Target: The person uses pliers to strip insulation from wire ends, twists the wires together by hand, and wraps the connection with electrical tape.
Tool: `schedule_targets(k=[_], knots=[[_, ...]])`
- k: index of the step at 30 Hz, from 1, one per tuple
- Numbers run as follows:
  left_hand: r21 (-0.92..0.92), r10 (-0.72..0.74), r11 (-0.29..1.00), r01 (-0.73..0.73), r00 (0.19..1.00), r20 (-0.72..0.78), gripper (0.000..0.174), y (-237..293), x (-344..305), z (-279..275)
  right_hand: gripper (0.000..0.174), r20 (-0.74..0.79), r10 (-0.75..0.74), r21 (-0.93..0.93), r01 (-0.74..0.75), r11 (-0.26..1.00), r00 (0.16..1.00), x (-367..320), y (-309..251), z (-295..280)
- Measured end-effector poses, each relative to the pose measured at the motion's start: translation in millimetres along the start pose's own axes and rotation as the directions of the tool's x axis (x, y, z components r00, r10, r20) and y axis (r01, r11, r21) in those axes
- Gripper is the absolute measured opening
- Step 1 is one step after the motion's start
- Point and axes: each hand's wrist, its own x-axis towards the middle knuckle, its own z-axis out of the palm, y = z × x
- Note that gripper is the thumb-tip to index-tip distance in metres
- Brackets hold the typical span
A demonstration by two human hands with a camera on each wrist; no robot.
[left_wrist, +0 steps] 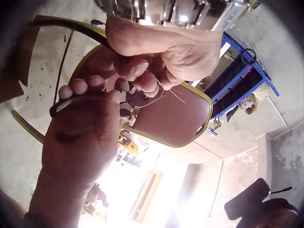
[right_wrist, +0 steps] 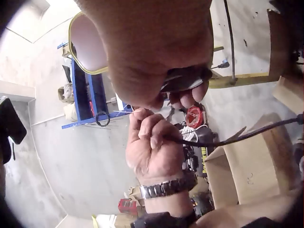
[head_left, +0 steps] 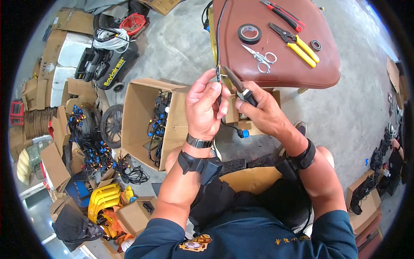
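Note:
My left hand [head_left: 202,105] pinches a black cable [head_left: 218,39] between thumb and fingers; thin bare wires stick out at the fingertips. In the right wrist view the cable [right_wrist: 232,141] runs away from the curled left fingers. My right hand [head_left: 267,112] grips a black-handled metal tool [head_left: 235,80], its dark tip beside the wires. The palm and fingers hide part of the handle [right_wrist: 185,80] in the right wrist view, so I cannot tell the tool's exact kind. Both hands are close together in the left wrist view, the right [left_wrist: 80,137] below the left [left_wrist: 175,52].
A brown padded seat [head_left: 297,64] bears black tape [head_left: 249,34], scissors [head_left: 260,58], yellow-handled pliers [head_left: 302,49], a red-black cutter [head_left: 286,17] and a small ring [head_left: 316,45]. Left of my hands is a cardboard box [head_left: 142,88] of cables. A blue connector [head_left: 243,134] hangs below them.

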Motion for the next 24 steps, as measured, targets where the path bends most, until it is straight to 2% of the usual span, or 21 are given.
schedule_targets(k=[1, 4, 7, 16, 24], knots=[[0.0, -0.001, 1.0, 0.001, 1.0, -0.003, 0.034, 0.3, -0.1, 0.2, 0.037, 0.014, -0.03, 0.008, 0.03, 1.0, 0.999, -2.1, -1.6, 2.3], [-0.007, 0.012, 1.0, -0.012, 1.0, 0.007, 0.034, -0.8, 0.8, 1.1, 0.037, -0.005, 0.01, -0.026, -0.01, 1.0, 1.0, -4.4, -0.5, 5.6], [-0.007, 0.018, 1.0, -0.018, 1.0, 0.012, 0.034, -1.3, 0.7, 0.9, 0.037, -0.049, -0.073, -0.027, 0.072, 0.997, 0.996, -3.9, 3.1, 8.8], [-0.022, 0.009, 1.0, -0.009, 1.0, 0.003, 0.034, -1.3, 2.0, 1.7, 0.036, -0.082, -0.171, -0.08, 0.165, 0.983, 0.982, -4.0, 0.0, 8.8], [-0.015, 0.009, 1.0, -0.009, 1.0, -0.017, 0.032, -3.3, 1.8, 2.7, 0.036, -0.066, -0.105, -0.127, 0.096, 0.987, 0.992, -4.9, -2.9, 7.0]])
